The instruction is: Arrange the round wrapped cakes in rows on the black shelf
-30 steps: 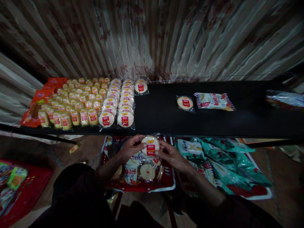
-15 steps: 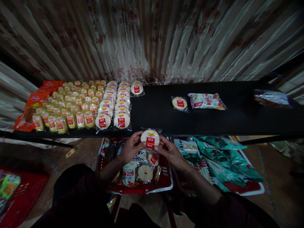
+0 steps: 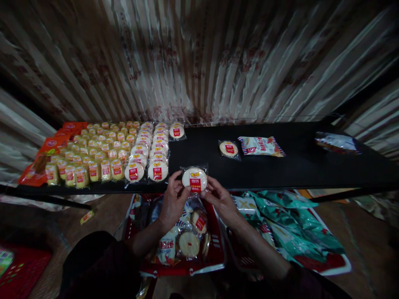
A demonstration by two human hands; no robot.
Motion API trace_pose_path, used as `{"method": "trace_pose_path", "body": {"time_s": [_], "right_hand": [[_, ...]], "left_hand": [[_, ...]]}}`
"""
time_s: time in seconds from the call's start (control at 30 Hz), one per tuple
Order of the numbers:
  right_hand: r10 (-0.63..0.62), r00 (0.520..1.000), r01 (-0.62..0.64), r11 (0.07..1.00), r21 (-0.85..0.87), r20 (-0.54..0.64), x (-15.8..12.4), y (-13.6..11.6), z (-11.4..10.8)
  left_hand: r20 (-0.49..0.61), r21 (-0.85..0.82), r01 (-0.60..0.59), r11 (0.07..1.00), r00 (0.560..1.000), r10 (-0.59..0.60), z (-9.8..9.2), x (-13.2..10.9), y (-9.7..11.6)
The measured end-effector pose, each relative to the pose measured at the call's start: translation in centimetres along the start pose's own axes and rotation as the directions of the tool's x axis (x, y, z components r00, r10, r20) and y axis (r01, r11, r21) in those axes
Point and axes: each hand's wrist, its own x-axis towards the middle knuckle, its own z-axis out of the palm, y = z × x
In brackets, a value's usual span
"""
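Between my two hands is a round white rice cracker (image 3: 195, 178) in a clear wrapper with a red and yellow label. My left hand (image 3: 174, 199) pinches its left side, and my right hand (image 3: 222, 199) grips the lower right. Both are just over the front edge of the black table (image 3: 199, 151). To the left, two columns of the same wrapped crackers (image 3: 158, 171) overlap one another, with one more cracker (image 3: 177, 131) at the back beside them. Below my hands, a red basket (image 3: 218, 245) holds more wrapped crackers and snack packs.
Rows of small yellow packs (image 3: 93, 169) and orange packets (image 3: 46, 151) fill the table's left end. Farther right lie a single cracker (image 3: 228, 148), a striped snack bag (image 3: 261, 146) and a dark shiny packet (image 3: 336, 142). Another basket holds green bags (image 3: 286, 224). A small packet (image 3: 87, 217) lies on the floor.
The held cracker has risen slightly relative to the table and now overlaps its front edge more, with both hands still on it. The whole view has tilted up a little.
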Motion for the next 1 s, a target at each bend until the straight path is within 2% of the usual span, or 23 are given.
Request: {"method": "trace_pose_path", "body": {"time_s": [0.17,0.3,0.57,0.73,1.0], "right_hand": [[-0.054,0.998,0.052,0.998,-0.041,-0.043,1.0,-0.9,0.5],[-0.098,0.991,0.095,0.995,-0.041,-0.087,1.8,-0.6,0.7],[-0.079,0.994,0.078,0.997,-0.012,-0.077,1.6,-0.3,0.8],[-0.076,0.99,0.075,0.997,-0.016,-0.116,1.3,-0.7,0.8],[-0.091,0.991,0.084,0.994,-0.074,-0.096,0.9,-1.2,1.5]], "left_hand": [[-0.027,-0.013,-0.031,0.999,0.999,0.031,0.4,1.1,0.4],[-0.049,-0.027,-0.044,0.999,0.998,0.043,0.6,1.8,0.9],[-0.015,0.027,-0.026,0.999,1.0,0.027,0.4,2.0,1.2],[-0.006,0.118,-0.019,0.993,1.0,0.02,0.6,1.6,0.9],[-0.084,0.277,-0.131,0.952,0.984,0.159,0.3,1.5,0.3]]}}
